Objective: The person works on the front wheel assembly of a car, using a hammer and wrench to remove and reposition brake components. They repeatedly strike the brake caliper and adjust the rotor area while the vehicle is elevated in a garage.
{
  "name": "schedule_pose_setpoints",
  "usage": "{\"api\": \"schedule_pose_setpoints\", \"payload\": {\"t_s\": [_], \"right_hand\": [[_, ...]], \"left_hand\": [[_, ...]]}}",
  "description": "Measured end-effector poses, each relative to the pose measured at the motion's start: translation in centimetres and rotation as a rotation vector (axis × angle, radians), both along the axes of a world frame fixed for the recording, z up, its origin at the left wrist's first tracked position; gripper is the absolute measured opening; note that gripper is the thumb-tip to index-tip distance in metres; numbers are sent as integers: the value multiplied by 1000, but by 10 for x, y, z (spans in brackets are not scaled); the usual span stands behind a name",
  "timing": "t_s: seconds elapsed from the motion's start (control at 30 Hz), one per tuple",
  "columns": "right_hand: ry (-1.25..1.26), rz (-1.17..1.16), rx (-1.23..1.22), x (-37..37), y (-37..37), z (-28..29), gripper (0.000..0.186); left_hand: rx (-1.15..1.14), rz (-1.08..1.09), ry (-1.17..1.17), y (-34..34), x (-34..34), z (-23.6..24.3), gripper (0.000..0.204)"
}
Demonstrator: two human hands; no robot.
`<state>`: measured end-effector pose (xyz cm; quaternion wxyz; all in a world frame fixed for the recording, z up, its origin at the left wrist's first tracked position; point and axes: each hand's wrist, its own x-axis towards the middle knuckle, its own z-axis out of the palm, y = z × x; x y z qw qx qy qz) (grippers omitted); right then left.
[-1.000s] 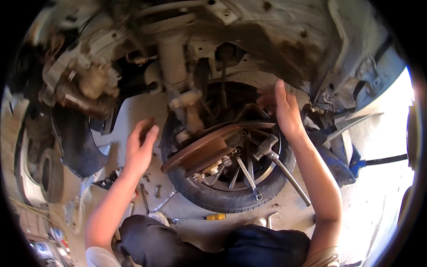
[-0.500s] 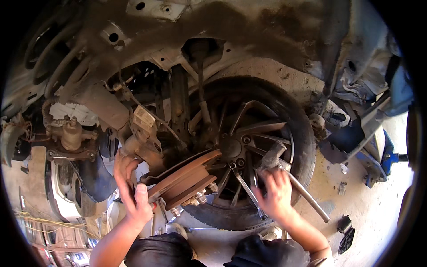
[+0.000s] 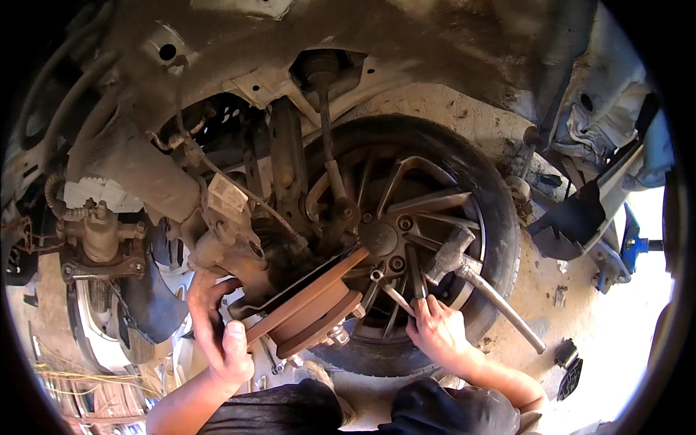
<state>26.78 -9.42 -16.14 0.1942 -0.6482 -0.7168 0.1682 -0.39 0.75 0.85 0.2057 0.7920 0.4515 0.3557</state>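
Note:
I look up into a car's wheel arch. My left hand [image 3: 217, 333] grips the edge of a rusty brake disc [image 3: 308, 304] that hangs tilted on its hub. My right hand [image 3: 435, 330] closes its fingers on a thin metal tool [image 3: 395, 296] resting on the spokes of an alloy wheel [image 3: 406, 232] that lies under the arch. A hammer [image 3: 471, 275] rests on the same spokes, its handle pointing down to the right. A strut [image 3: 286, 167] rises behind the disc.
A dirty underbody [image 3: 348, 43] and wheel-arch liner curve overhead. A detached hub part [image 3: 98, 239] sits at the left. A blue jack stand [image 3: 631, 243] is at the right, with small loose parts [image 3: 569, 366] on the concrete floor. My knees [image 3: 435, 409] are at the bottom.
My view has swung toward the wheel. My left hand moved onto the brake disc's edge. My right hand came down from the upper arch to the wheel spokes and closed on the thin tool.

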Motion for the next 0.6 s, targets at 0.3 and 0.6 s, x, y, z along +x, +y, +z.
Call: {"api": "schedule_pose_setpoints", "payload": {"t_s": [0.3,0.6], "right_hand": [[546,-447,-265,24,2,41,16],[630,-93,-101,33,77,107,25]], "left_hand": [[-73,-55,-153,4,2,0,73],[-73,-71,-129,6,1,4,75]]}}
